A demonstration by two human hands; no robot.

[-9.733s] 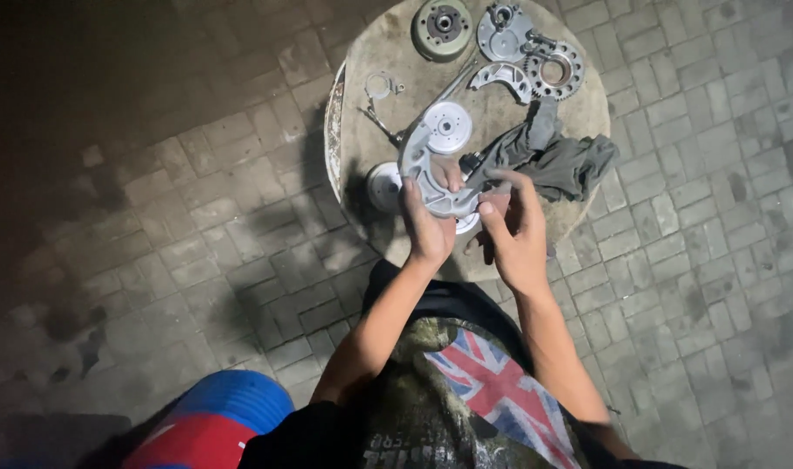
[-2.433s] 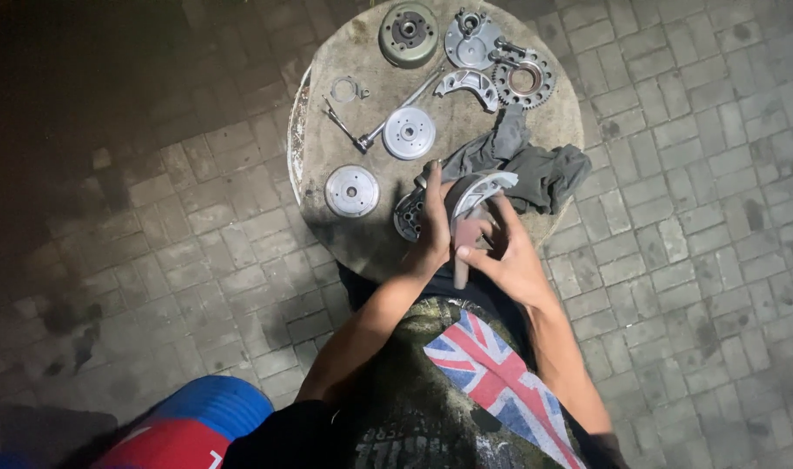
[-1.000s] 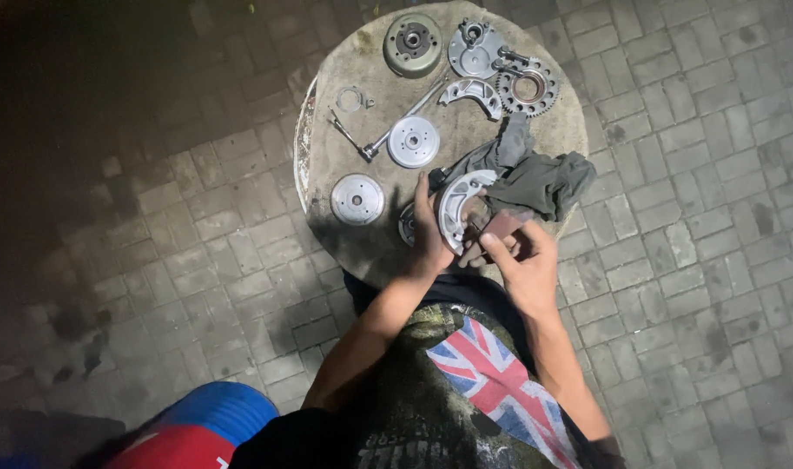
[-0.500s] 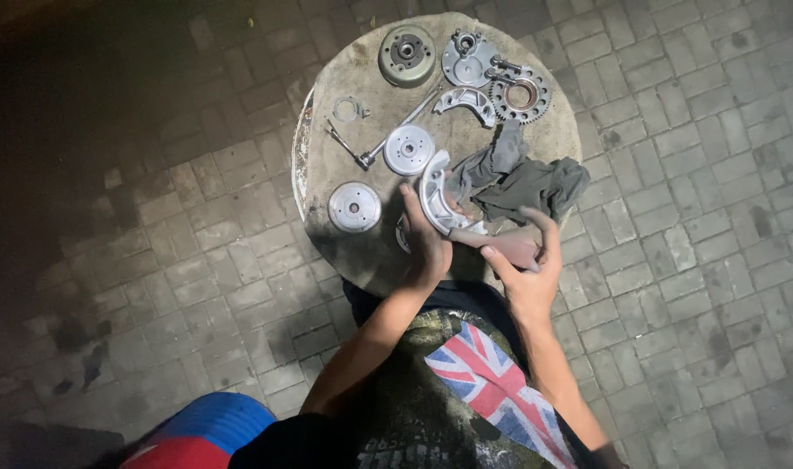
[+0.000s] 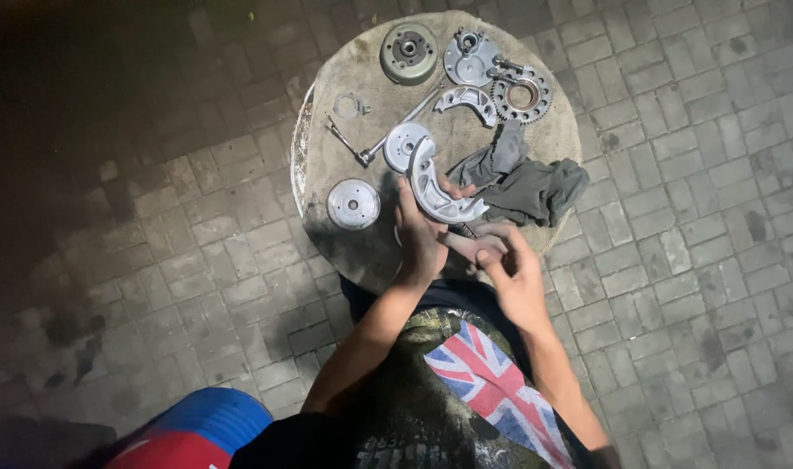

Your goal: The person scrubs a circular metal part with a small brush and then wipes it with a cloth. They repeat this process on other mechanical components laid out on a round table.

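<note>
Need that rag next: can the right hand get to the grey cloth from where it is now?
Probably yes. The grey cloth lies uncovered just beyond the right hand, with nothing between them, though its fingers are busy beside the curved metal part.

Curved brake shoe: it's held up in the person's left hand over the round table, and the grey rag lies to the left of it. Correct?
Not quite. In the head view the left hand does hold the curved brake shoe over the round table, but the grey rag lies to its right, not its left.

On the round table in the upper middle of the frame I count 2 curved brake shoes, 2 pale discs, 1 toothed sprocket, 1 dark hub, 1 wrench and 1 grey rag.
</note>
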